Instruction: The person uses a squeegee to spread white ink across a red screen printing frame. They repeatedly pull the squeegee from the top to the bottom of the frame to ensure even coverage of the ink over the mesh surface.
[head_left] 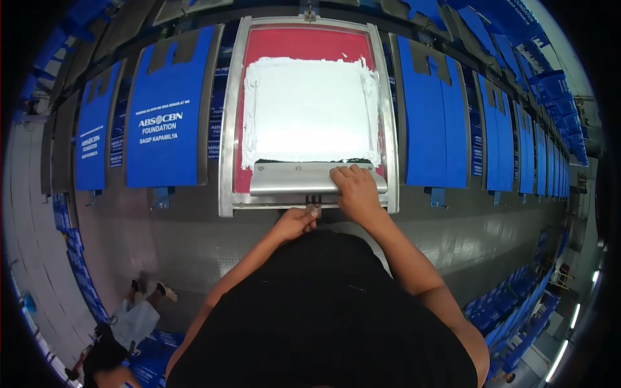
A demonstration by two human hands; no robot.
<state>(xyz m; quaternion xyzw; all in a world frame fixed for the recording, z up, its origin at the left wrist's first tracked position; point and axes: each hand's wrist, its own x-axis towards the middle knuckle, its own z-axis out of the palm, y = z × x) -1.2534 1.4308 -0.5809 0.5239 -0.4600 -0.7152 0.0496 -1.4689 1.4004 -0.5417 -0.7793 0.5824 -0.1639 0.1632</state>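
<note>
In front of me lies a screen-printing frame with pale metal sides and a red mesh. Thick white ink covers most of the mesh, its edges ragged. A wide metal squeegee lies across the near end, against the ink's lower edge. My right hand is closed over the squeegee's right part, fingers on its far side. Below its middle, my left hand pinches a small metal bracket at the frame's near edge.
Printing boards carrying blue bag panels flank the frame, one on the left and one on the right, with several more beyond. Metal tabs jut from their near ends. Behind me at lower left is another person, beside stacked blue panels.
</note>
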